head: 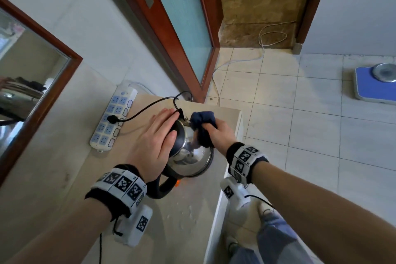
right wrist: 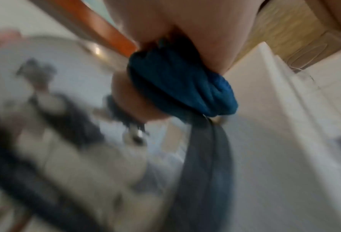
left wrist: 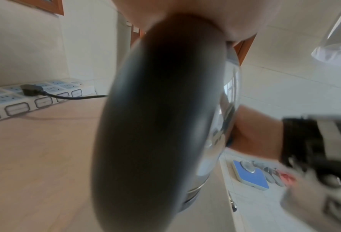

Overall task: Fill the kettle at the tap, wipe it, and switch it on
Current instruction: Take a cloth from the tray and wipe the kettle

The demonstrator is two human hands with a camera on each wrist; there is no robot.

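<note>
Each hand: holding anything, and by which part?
Right hand grips a bunched dark blue cloth around its middle, against the kettle. Left hand lies flat on the kettle's lid, gripping nothing.

Bright daylight; blurred, distorted wrist views

Steel kettle (head: 194, 157) upright on counter, black handle, bunched blue cloth (head: 202, 124) against it

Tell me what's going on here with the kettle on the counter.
A person is wiping a steel kettle that stands on the counter. The left hand rests flat on the kettle's lid to steady it, while the right hand grips a bunched dark blue cloth against its side. The kettle's black cord is plugged into the power strip.
</note>
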